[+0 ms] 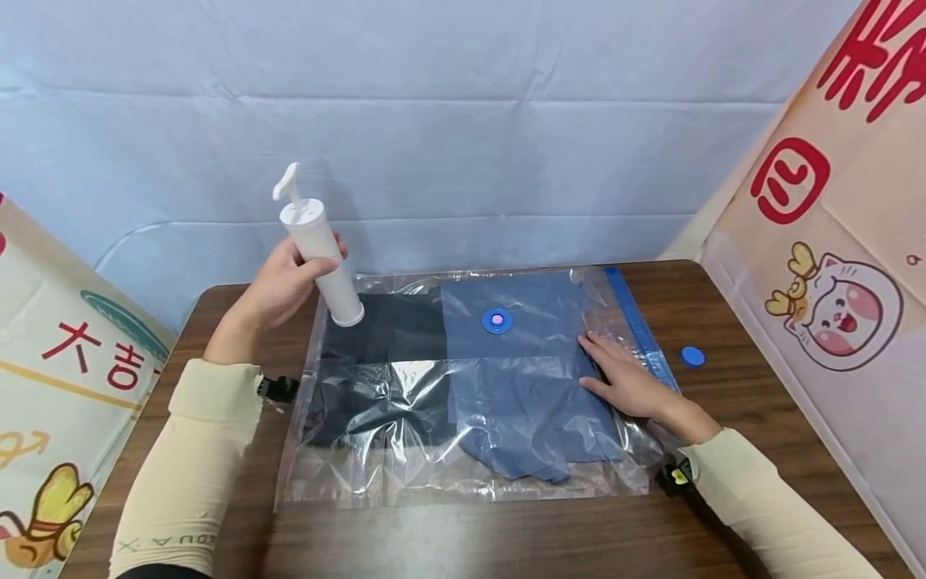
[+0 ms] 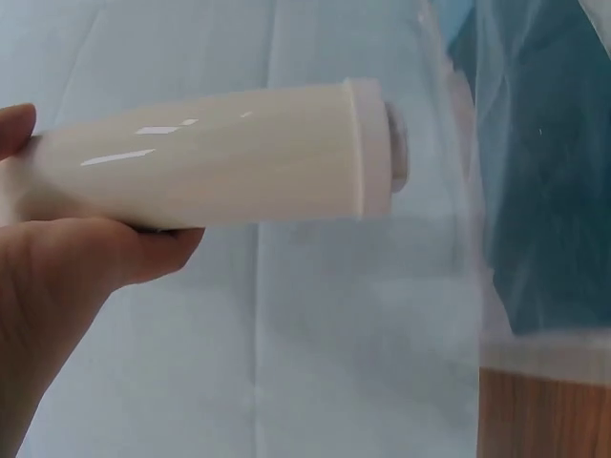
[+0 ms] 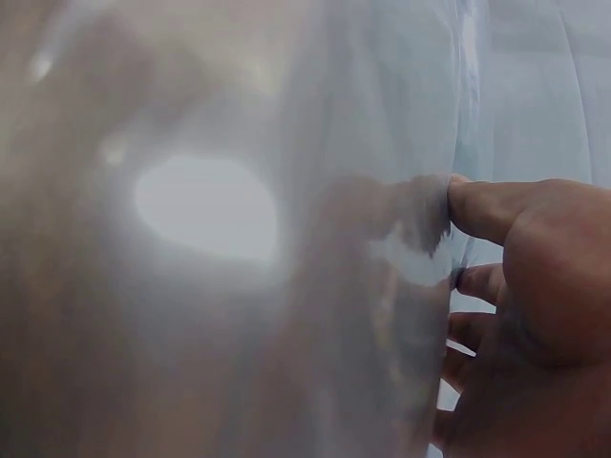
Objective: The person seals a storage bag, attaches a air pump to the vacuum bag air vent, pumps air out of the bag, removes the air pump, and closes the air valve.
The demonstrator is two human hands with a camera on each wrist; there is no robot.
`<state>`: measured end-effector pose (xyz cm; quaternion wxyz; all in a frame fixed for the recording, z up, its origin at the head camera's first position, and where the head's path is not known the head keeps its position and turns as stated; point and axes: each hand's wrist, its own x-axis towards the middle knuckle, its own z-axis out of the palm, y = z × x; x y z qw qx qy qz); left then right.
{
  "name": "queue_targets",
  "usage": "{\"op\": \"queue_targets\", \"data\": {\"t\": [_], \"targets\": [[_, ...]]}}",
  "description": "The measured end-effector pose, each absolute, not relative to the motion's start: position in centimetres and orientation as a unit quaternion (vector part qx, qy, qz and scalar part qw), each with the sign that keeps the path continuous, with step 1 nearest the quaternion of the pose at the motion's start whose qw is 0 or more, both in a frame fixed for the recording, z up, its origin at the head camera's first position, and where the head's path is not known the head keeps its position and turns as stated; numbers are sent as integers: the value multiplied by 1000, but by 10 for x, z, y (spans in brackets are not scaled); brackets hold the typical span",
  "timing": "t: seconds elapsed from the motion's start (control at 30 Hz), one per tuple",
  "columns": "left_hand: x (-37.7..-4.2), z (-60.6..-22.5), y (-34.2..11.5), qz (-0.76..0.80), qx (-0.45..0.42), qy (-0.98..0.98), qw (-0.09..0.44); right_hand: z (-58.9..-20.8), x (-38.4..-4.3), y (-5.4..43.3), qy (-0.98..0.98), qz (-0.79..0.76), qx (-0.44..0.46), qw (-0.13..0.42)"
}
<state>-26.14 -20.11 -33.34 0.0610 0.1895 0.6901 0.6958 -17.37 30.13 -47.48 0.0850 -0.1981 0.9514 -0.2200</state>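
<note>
A white hand pump [image 1: 318, 249] with a T-shaped handle is gripped round its barrel by my left hand [image 1: 282, 281]. It leans over the left part of a clear vacuum storage bag [image 1: 391, 482], and its barrel [image 2: 248, 157] fills much of the left wrist view. Inside the bag lie a dark folded garment [image 1: 405, 338] and a blue-grey folded garment [image 1: 521, 386]. A round blue valve [image 1: 497, 321] with a pink centre sits on the bag, uncapped. My right hand [image 1: 629, 378] rests on the bag's right side with fingers spread; in the right wrist view its fingertips [image 3: 468, 205] touch the clear film.
A blue round cap [image 1: 692, 356] lies on the wooden table [image 1: 752, 450] to the right of the bag. The bag's blue zip edge [image 1: 640, 330] runs along its right side. A pale cloth backdrop [image 1: 448, 161] hangs behind the table, with printed cloths on both sides.
</note>
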Motion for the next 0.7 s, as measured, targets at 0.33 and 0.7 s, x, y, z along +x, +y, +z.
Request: {"op": "queue_targets", "data": {"t": [0.33, 0.7], "targets": [[-266, -345, -163, 649, 199, 733, 43, -477, -174, 303, 950, -222, -203, 79], [-273, -346, -104, 650, 215, 728, 31, -482, -174, 306, 944, -236, -222, 55]]}}
